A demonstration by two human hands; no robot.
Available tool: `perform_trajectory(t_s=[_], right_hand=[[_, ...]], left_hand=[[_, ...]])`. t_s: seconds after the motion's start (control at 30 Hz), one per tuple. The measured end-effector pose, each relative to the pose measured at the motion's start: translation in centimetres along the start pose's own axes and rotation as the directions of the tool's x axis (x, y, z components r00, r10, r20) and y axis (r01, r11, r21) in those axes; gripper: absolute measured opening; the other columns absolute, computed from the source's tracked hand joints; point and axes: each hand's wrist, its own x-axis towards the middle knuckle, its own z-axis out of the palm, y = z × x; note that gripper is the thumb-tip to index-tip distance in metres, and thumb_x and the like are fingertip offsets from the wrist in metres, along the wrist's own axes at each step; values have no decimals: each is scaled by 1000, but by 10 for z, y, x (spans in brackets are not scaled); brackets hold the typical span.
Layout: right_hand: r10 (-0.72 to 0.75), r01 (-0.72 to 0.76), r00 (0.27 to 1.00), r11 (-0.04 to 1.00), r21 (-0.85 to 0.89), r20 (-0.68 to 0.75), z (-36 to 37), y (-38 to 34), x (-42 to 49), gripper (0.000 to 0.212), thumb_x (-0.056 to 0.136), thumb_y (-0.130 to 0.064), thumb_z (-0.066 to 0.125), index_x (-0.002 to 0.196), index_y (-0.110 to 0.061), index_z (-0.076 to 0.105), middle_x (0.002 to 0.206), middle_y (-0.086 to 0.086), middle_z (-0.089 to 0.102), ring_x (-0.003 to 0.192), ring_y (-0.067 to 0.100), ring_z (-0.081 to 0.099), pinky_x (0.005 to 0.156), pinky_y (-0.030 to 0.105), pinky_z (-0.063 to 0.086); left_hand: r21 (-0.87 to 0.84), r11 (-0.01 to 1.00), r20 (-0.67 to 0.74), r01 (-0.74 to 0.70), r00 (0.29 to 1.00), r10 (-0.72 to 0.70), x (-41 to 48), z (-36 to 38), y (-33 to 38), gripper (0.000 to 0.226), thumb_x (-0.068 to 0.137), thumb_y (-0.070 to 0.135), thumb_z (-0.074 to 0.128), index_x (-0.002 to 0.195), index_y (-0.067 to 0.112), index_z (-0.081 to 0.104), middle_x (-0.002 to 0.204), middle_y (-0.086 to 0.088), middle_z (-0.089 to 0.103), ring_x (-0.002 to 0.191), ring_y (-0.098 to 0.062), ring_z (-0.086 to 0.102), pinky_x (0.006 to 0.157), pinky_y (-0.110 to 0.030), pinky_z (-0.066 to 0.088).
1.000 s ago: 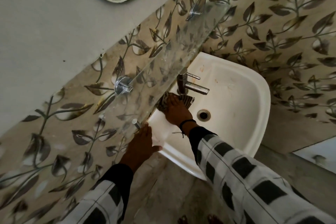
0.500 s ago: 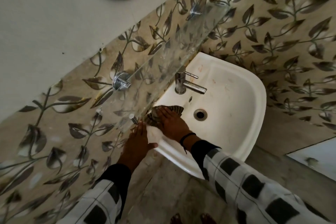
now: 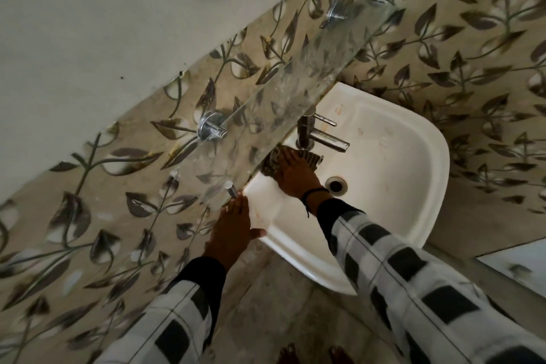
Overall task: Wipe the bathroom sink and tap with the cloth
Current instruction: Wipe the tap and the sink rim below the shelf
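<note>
The flat back edge of the white sink [image 3: 413,156] is being wiped right beside the foot of the tap [image 3: 322,136]. The striped cloth [image 3: 310,159] is being pressed down there by the right hand [image 3: 295,176] with straight fingers, while the near corner is being leaned on by the flat, empty left hand [image 3: 233,230]. Next, it seems, the cloth is being called for on the tap itself and in the stained bowl, and care is being asked for under the glass shelf [image 3: 295,89] hanging low over the tap on the leaf-tiled wall [image 3: 443,53].
</note>
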Motion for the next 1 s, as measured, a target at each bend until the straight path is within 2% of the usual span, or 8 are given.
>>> perform_trajectory(t_s=[0.1,0.17,0.27,0.43,0.6,0.7,0.8,1.0], right_hand=[[100,-100,994,995,24,36,0,-17,-8,66,91,-38,29,145,-2,41,149,24,41,140,43,34,112,57,32],[23,-23,1000,1000,2,3,9,-31,-35,62,93,-38,30,146,-8,41,146,21,46,136,40,41,109,55,37],[-85,84,996,996,28,41,4,-25,-44,59,99,-42,27,151,-16,35,151,13,42,141,34,37,110,53,34],[135,-143,988,984,108,79,-12,-31,-24,70,91,-47,20,149,-12,36,152,17,38,141,41,32,112,58,29],[-95,96,995,994,60,-19,-6,-17,-44,54,96,-37,43,144,-12,45,142,17,52,132,37,47,105,54,41],[25,-24,999,1000,18,-42,-21,-11,-19,53,84,-27,62,131,-3,58,126,22,62,115,42,60,96,53,50],[129,-133,990,989,71,55,-19,-29,-22,62,92,-39,43,145,-6,43,144,24,47,134,45,41,111,56,32],[-42,42,999,999,-28,-17,-1,-17,-35,55,98,-42,35,143,-11,47,141,19,52,133,37,45,109,52,37]], left_hand=[[-12,1000,13,-8,1000,8,-1,0,-1,101,88,56,53,151,0,-3,159,-19,-5,148,-29,4,118,-41,6],[-3,1000,-8,-19,1000,19,0,1,-3,102,88,58,53,151,0,-2,159,-19,-3,148,-30,6,118,-41,8],[-18,1000,-2,-11,1000,11,-1,0,-3,103,87,58,54,151,1,-2,160,-18,-3,148,-30,6,119,-40,8],[-3,1000,3,0,1000,0,-2,-3,0,101,88,58,53,152,2,-2,160,-17,-4,148,-28,4,118,-39,6],[5,1000,-26,-10,1000,10,-1,-1,-1,102,86,59,55,152,2,2,160,-17,3,148,-29,8,118,-38,8],[17,1000,-35,-4,999,5,-2,1,-1,101,87,59,54,152,1,2,160,-18,2,148,-29,8,118,-38,7],[50,999,-31,-15,999,16,-1,0,0,101,87,60,51,151,0,1,160,-18,3,148,-29,9,118,-38,8],[16,1000,-13,-5,1000,5,-2,-3,1,101,88,58,53,152,1,1,160,-19,2,148,-29,7,118,-38,8]])
